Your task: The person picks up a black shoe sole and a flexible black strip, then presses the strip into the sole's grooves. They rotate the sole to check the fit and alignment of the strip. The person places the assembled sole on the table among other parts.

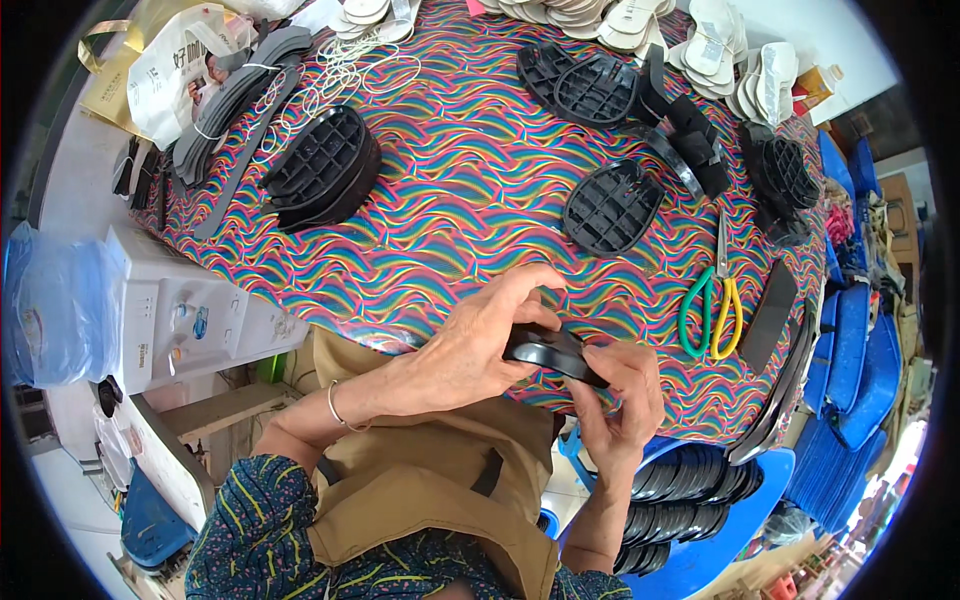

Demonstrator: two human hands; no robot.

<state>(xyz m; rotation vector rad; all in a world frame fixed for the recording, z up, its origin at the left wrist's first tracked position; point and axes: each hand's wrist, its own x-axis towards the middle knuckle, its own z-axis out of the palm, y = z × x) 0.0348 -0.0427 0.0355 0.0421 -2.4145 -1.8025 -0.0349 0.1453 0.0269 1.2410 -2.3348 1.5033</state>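
Note:
Both hands hold a glossy black molded piece (548, 350), apparently a shoe heel, above the near edge of the patterned table. My left hand (478, 335) grips it from the left, its index finger arched over the top. From the right, my right hand (622, 392) pinches its end between thumb and fingers. Farther off lies a black heel piece (612, 208) with its gridded hollow side up. To the left stand several stacked gridded heel pieces (325, 165). Scissors (737, 318) with one green and one yellow handle lie to the right, beside a flat dark strip (770, 318).
More gridded black pieces (595, 90) lie at the back, near stacked pale insoles (632, 22). Grey strips (215, 130) and tangled white cord (350, 75) lie far left. A blue container (765, 490) below right holds rows of black pieces. A water dispenser (170, 320) stands left.

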